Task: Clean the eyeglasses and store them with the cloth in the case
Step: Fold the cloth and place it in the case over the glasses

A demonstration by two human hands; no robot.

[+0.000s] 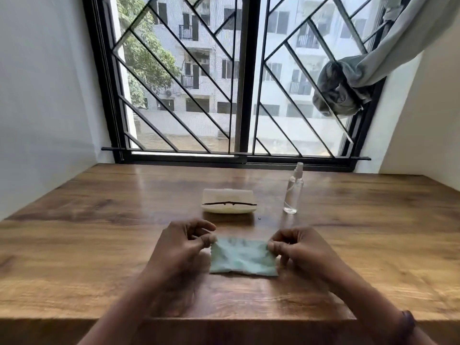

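Observation:
A light green cleaning cloth lies folded on the wooden table near its front edge. My left hand pinches the cloth's upper left corner and my right hand pinches its upper right corner. Behind the cloth stands an open translucent white case. The dark-framed eyeglasses lie inside it, seen edge-on as a thin dark line.
A clear spray bottle stands upright to the right of the case. A small dark speck lies on the table by the case. A barred window rises behind the table, with a grey curtain knotted at its right.

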